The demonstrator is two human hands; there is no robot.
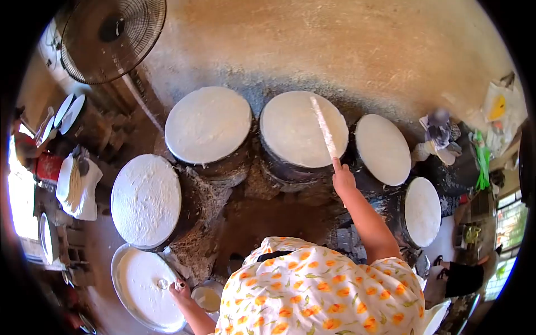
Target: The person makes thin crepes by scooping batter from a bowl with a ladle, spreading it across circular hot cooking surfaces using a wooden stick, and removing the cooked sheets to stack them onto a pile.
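My right hand (344,180) is closed round the lower end of a long flat white-coated stick (322,125). The stick lies over a round, white-topped griddle (290,125) on a dark stove. At lower left my left hand (180,290) is closed on the handle of a small cup or ladle (162,283), whose shape is hard to make out. It is over a wide metal basin (118,273) of white liquid. Beside that hand stands a small bowl (206,298) with pale content.
More white-topped round griddles stand in an arc: one (146,201) at left, another (208,124) at upper left, two (383,149) (422,212) at right. A standing fan (111,30) is at upper left. Another person (466,279) is at far right.
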